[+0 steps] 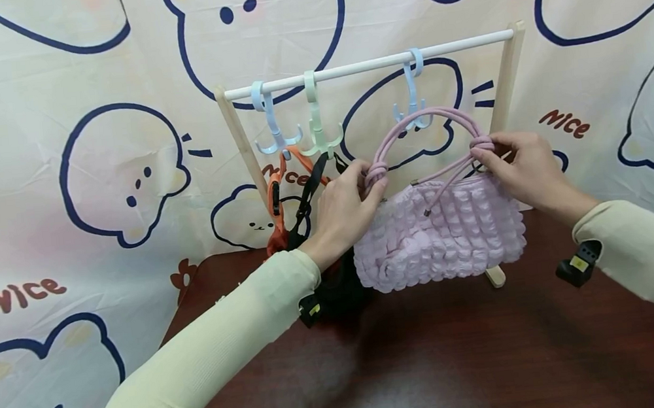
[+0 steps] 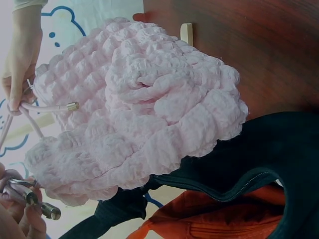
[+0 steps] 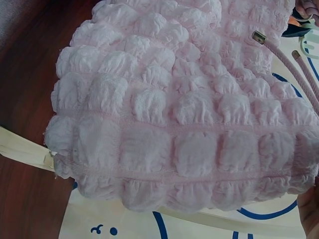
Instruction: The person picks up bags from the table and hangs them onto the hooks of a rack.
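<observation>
A puffy pale-pink handbag with pink rope handles hangs between both hands, above the table. My left hand pinches the knotted rope at the bag's left end. At the right end, my right hand grips the other knot between thumb and fingers. The handle loop arches up and overlaps the lower prongs of a blue hook in the head view. Bubbled fabric of the handbag fills the left wrist view, metal-tipped cord ends beside it. In the right wrist view the handbag covers most of the right hand.
A white rail on wooden posts carries the hooks. On its left, another blue hook and a green hook bear an orange strap and a black bag. Below is a dark red-brown table; a printed cloth hangs behind.
</observation>
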